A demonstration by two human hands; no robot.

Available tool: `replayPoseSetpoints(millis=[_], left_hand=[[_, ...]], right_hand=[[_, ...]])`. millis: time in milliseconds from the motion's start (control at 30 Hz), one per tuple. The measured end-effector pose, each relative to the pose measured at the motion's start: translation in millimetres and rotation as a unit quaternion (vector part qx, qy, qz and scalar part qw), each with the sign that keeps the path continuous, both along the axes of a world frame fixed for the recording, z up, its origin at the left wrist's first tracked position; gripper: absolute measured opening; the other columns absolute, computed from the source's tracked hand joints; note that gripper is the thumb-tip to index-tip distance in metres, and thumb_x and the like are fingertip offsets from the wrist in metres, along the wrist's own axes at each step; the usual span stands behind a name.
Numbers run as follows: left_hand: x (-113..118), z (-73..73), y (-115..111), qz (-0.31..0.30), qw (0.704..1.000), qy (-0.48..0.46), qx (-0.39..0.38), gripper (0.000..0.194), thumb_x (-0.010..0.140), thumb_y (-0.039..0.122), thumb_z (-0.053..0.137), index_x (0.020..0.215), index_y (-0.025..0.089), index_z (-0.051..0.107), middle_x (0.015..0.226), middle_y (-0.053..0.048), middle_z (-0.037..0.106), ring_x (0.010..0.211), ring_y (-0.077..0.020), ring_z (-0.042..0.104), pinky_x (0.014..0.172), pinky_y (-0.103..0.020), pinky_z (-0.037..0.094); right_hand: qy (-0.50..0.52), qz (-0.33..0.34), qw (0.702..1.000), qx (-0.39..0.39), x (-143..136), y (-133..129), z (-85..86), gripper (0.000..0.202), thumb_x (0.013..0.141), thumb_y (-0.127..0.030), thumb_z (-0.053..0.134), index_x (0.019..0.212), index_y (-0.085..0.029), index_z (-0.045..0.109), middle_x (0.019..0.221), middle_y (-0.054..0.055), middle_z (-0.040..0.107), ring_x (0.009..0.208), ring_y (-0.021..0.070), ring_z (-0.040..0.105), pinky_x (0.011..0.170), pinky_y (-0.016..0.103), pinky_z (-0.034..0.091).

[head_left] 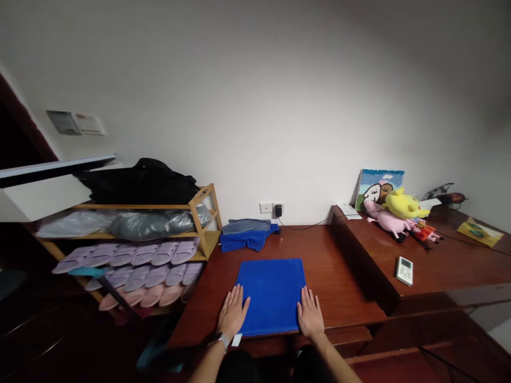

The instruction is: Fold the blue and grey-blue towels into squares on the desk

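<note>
A blue cloth (272, 296) lies spread flat near the front edge of the brown wooden table (315, 250), with a small white tag at its lower left corner. My left hand (233, 312) rests palm down at the cloth's left edge, fingers stretched out. At the right edge, my right hand (310, 313) lies flat in the same way, its thumb on the cloth. Neither hand grasps anything. Behind the cloth, against the wall, sit crumpled blue and grey cloths (247, 234).
A wooden rack (205, 194) at left holds slippers (139, 254) and a black bag (146, 183). The higher surface at right carries plush toys (399, 207), a white remote (404, 271) and a yellow packet (479, 232). A plug (278, 210) with a black cable is in the wall.
</note>
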State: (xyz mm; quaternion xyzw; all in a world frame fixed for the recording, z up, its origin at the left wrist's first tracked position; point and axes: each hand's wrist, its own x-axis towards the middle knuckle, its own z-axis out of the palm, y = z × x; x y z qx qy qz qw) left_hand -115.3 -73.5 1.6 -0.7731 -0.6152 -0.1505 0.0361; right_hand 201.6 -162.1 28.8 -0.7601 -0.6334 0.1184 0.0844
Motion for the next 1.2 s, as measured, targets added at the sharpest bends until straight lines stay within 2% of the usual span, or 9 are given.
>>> replayPoseSetpoints(millis=[133, 267, 367, 433, 533, 733, 867, 1067, 1200], left_hand=[[37.0, 8.5, -12.9, -0.054, 0.998, -0.014, 0.034, 0.066, 0.105, 0.052, 0.027, 0.156, 0.012, 0.042, 0.164, -0.014, 0.039, 0.154, -0.0260, 0.033, 0.128, -0.049, 0.028], [120.4, 14.5, -35.7, -0.184, 0.982, -0.027, -0.021, 0.064, 0.106, 0.052, 0.026, 0.161, 0.020, 0.032, 0.169, -0.008, 0.031, 0.156, -0.0236, 0.027, 0.128, -0.047, 0.027], [169.4, 10.3, -46.8, -0.198, 0.977, -0.028, -0.074, 0.065, 0.106, 0.051, 0.024, 0.162, 0.017, 0.029, 0.168, -0.011, 0.031, 0.157, -0.0249, 0.027, 0.129, -0.049, 0.027], [179.1, 5.3, -49.4, -0.193, 0.977, -0.024, -0.086, 0.065, 0.106, 0.050, 0.023, 0.162, 0.017, 0.028, 0.167, -0.011, 0.031, 0.156, -0.0255, 0.027, 0.128, -0.051, 0.027], [155.4, -0.8, -50.1, -0.166, 0.983, -0.016, -0.075, 0.066, 0.106, 0.054, 0.023, 0.162, 0.020, 0.028, 0.168, -0.010, 0.029, 0.156, -0.0262, 0.026, 0.128, -0.053, 0.027], [28.6, -12.3, -62.4, -0.014, 0.999, 0.004, -0.035, 0.070, 0.104, 0.058, 0.024, 0.160, 0.018, 0.034, 0.167, -0.010, 0.032, 0.155, -0.0275, 0.030, 0.127, -0.053, 0.027], [-30.4, -21.6, -81.7, 0.010, 1.000, 0.001, 0.005, 0.069, 0.104, 0.054, 0.027, 0.162, 0.017, 0.031, 0.166, -0.010, 0.038, 0.153, -0.0258, 0.035, 0.125, -0.048, 0.032], [-30.9, -21.5, -92.8, 0.015, 1.000, -0.011, 0.020, 0.069, 0.104, 0.054, 0.028, 0.161, 0.015, 0.032, 0.165, -0.012, 0.038, 0.152, -0.0262, 0.037, 0.126, -0.049, 0.032], [-27.4, -25.7, -90.1, 0.021, 0.999, -0.023, 0.037, 0.069, 0.103, 0.052, 0.030, 0.162, 0.017, 0.031, 0.164, -0.011, 0.040, 0.151, -0.0271, 0.039, 0.125, -0.051, 0.032]], right_hand=[[0.007, -0.001, 1.000, 0.012, -0.3, 2.3, -1.9, 0.065, 0.104, -0.042, 0.018, 0.164, -0.017, 0.019, 0.171, 0.000, 0.015, 0.159, 0.0205, 0.010, 0.130, 0.042, 0.006], [0.015, 0.002, 1.000, 0.026, 1.1, 0.5, -3.3, 0.065, 0.103, -0.041, 0.019, 0.163, -0.016, 0.022, 0.171, 0.002, 0.017, 0.159, 0.0219, 0.012, 0.129, 0.044, 0.007], [0.012, 0.016, 1.000, 0.020, 2.1, -0.7, -5.7, 0.066, 0.102, -0.039, 0.021, 0.163, -0.015, 0.022, 0.171, 0.001, 0.016, 0.159, 0.0222, 0.011, 0.130, 0.044, 0.006], [0.011, 0.019, 0.999, 0.026, 2.3, -0.5, -8.0, 0.065, 0.102, -0.040, 0.022, 0.163, -0.016, 0.023, 0.170, 0.001, 0.017, 0.160, 0.0221, 0.010, 0.130, 0.044, 0.006], [0.016, 0.014, 0.999, 0.031, 2.0, 0.6, -9.5, 0.065, 0.103, -0.042, 0.019, 0.163, -0.017, 0.023, 0.170, 0.001, 0.017, 0.160, 0.0221, 0.010, 0.129, 0.045, 0.005], [0.012, 0.004, 1.000, 0.016, 0.7, -0.1, -5.0, 0.066, 0.103, -0.043, 0.018, 0.164, -0.015, 0.019, 0.171, 0.000, 0.014, 0.160, 0.0211, 0.010, 0.130, 0.044, 0.005], [-0.005, 0.002, 1.000, 0.009, -0.2, -1.6, -2.3, 0.067, 0.103, -0.043, 0.018, 0.164, -0.014, 0.018, 0.171, 0.001, 0.014, 0.159, 0.0218, 0.011, 0.129, 0.044, 0.005], [-0.021, -0.012, 1.000, 0.019, -3.9, -5.6, 2.1, 0.066, 0.103, -0.041, 0.018, 0.163, -0.014, 0.022, 0.171, 0.002, 0.018, 0.159, 0.0243, 0.014, 0.129, 0.046, 0.008], [-0.017, -0.026, 0.998, 0.055, -7.4, -20.7, -6.8, 0.065, 0.104, -0.041, 0.018, 0.163, -0.016, 0.024, 0.171, 0.002, 0.018, 0.159, 0.0248, 0.015, 0.129, 0.047, 0.010]])
